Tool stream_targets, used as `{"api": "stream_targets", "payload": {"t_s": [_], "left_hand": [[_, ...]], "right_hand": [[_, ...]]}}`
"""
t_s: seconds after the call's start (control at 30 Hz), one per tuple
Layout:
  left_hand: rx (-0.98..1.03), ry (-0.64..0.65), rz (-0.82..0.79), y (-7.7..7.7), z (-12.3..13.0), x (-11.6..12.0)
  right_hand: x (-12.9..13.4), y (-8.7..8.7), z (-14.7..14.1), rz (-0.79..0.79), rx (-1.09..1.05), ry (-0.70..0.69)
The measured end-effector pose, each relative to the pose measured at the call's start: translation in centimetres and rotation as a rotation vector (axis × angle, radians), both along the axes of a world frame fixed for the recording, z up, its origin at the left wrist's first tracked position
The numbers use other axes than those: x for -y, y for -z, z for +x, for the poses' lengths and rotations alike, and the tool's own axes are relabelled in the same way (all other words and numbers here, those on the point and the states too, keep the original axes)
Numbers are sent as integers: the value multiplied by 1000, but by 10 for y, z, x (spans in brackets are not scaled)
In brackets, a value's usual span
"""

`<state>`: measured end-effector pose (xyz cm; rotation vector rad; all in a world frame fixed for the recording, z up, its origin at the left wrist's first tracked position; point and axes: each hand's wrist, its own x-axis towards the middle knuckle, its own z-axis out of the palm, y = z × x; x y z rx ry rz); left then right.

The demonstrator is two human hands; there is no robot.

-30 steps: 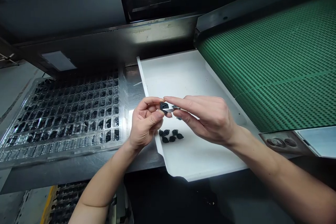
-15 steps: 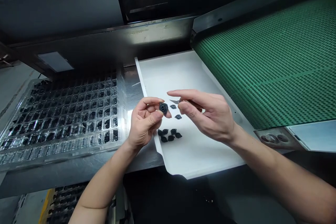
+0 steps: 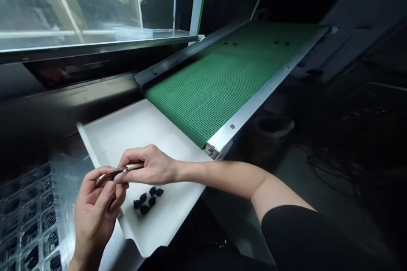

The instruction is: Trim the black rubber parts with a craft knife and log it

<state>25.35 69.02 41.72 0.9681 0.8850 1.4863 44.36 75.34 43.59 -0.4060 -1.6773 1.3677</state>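
Observation:
My left hand (image 3: 97, 207) pinches a small black plastic part (image 3: 116, 173) between thumb and fingers, above the left rim of the white tray (image 3: 165, 230). My right hand (image 3: 151, 167) is closed around a craft knife (image 3: 136, 165) with a pale handle. The knife's front end meets the black part, and fingers partly hide both the blade and the part. Below the hands, several black parts (image 3: 151, 201) lie in a loose group on the tray.
A green conveyor belt (image 3: 206, 97) with a metal side rail (image 3: 254, 97) slopes down to the tray from the upper right. At lower left sits a clear compartment tray (image 3: 22, 224) of black parts. A bucket (image 3: 275, 127) stands on the floor beyond the conveyor.
The view has swung right, towards the conveyor. My right hand has brought the knife from apart to against the black part in my left hand.

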Motion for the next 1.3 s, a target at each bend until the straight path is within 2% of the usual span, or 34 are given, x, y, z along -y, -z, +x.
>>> {"api": "stream_targets", "payload": {"t_s": [0.13,0.27,0.43,0.53,0.67,0.8,0.93,1.13,1.3], "left_hand": [[11,4,-85,-11,4,-3],[205,40,-134,-21,7,-14],[467,-73,-280,-31,22,-38],[494,-144,-320,-36,35,-43],[469,-158,-332,-36,42,-41],[428,-154,-264,-30,42,-41],[425,-141,-207,-29,44,-36],[458,-86,-132,-26,28,-32],[353,-10,-54,-20,20,-24]], "right_hand": [[1,0,1,62,60,69],[-1,2,1,335,146,239],[-4,13,-3,639,235,337],[-6,20,-4,783,325,390],[-11,25,-3,828,430,482],[-16,26,-1,795,452,480],[-14,22,1,689,340,380],[-5,-1,9,304,77,293],[-2,-12,11,-3,79,218]]}}
